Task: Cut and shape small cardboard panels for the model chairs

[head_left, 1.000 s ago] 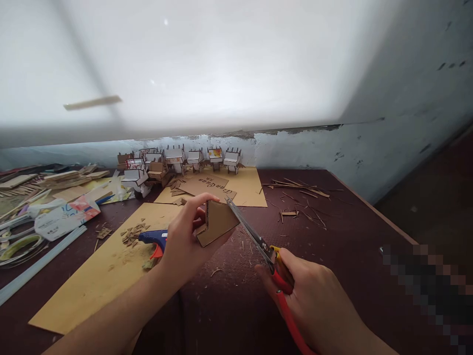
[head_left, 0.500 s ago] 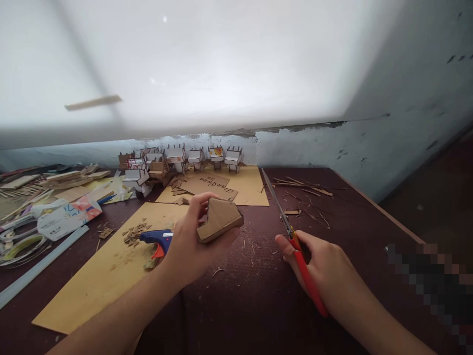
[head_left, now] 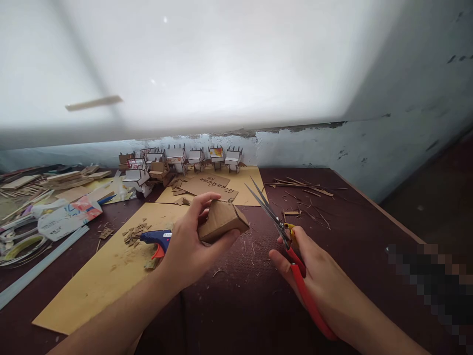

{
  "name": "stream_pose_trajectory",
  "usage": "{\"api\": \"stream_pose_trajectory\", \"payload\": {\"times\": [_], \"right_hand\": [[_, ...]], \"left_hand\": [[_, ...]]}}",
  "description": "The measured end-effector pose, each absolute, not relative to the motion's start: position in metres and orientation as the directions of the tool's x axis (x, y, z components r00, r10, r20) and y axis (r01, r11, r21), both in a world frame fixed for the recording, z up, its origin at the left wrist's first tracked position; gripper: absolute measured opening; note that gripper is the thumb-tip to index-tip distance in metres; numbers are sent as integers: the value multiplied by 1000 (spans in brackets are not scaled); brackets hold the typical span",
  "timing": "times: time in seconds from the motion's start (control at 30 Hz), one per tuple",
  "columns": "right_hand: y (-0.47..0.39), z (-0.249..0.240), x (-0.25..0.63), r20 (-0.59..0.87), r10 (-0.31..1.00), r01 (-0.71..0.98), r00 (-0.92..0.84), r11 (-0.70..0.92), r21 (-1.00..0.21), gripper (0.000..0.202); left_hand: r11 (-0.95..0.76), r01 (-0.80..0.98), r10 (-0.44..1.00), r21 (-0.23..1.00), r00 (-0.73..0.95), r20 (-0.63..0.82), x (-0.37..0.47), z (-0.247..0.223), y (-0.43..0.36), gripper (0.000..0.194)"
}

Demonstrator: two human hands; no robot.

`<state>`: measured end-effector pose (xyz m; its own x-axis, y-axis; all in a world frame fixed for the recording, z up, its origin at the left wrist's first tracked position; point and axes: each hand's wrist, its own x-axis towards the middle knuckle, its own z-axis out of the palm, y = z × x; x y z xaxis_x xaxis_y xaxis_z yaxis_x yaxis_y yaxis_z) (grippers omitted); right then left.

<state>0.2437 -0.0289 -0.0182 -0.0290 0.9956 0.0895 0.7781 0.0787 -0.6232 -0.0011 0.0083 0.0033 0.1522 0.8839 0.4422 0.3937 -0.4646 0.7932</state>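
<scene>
My left hand (head_left: pixel 192 246) grips a small folded cardboard piece (head_left: pixel 222 220) between thumb and fingers, tilted above the table. In my right hand (head_left: pixel 310 261) are red-handled scissors (head_left: pixel 305 296), their blades slightly parted and pointing up and to the left. The blade tips stand apart from the cardboard piece, to its upper right. Just left of my left hand lies a blue glue gun (head_left: pixel 157 237) with an orange trigger, partly hidden by that hand.
Small cardboard and white models (head_left: pixel 195 157) line the wall. Lettered cardboard (head_left: pixel 207 185) lies on yellow sheets (head_left: pixel 92 281). Thin strips (head_left: pixel 306 185) lie at the back right. Tape rolls (head_left: pixel 24 249), wood pieces and a long pale strip (head_left: pixel 44 266) occupy the left.
The cardboard piece has turned in my left hand and shows more of its side. The scissors have opened slightly, and their tips have swung to the left.
</scene>
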Motion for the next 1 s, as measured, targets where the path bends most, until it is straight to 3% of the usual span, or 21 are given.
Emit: {"api": "stream_pose_trajectory", "payload": {"times": [0.13, 0.23, 0.3, 0.43, 0.53, 0.7, 0.83, 1.0], "right_hand": [[-30, -18, 243, 107, 993, 786, -54, 108, -608, 38], [-28, -19, 244, 118, 993, 809, -16, 82, -582, 46], [-27, -19, 245, 117, 993, 815, 9, 61, -576, 49], [-26, -19, 245, 136, 991, 808, -9, 87, -583, 48], [-27, -17, 242, 146, 988, 805, -41, 119, -582, 48], [-31, -13, 239, 140, 987, 782, -78, 147, -606, 48], [-34, -13, 239, 133, 988, 783, -83, 147, -604, 47], [-36, -16, 237, 239, 964, 819, -112, 226, -527, 41]], "left_hand": [[-507, 371, 862, 778, 222, 456, -3, 1, 9, 46], [-603, 399, 797, 691, 261, 545, -3, 3, 10, 40], [-603, 373, 797, 705, 258, 546, -3, 3, 11, 38], [-377, 169, 917, 911, 208, 341, -4, 3, 13, 34], [-184, -67, 951, 981, 241, 195, -4, 4, 15, 38], [121, -273, 960, 954, 277, -42, -2, 11, 17, 43], [246, -323, 942, 914, 302, -146, -1, 16, 17, 40], [338, -363, 918, 868, 332, -219, 0, 15, 18, 33]]}}
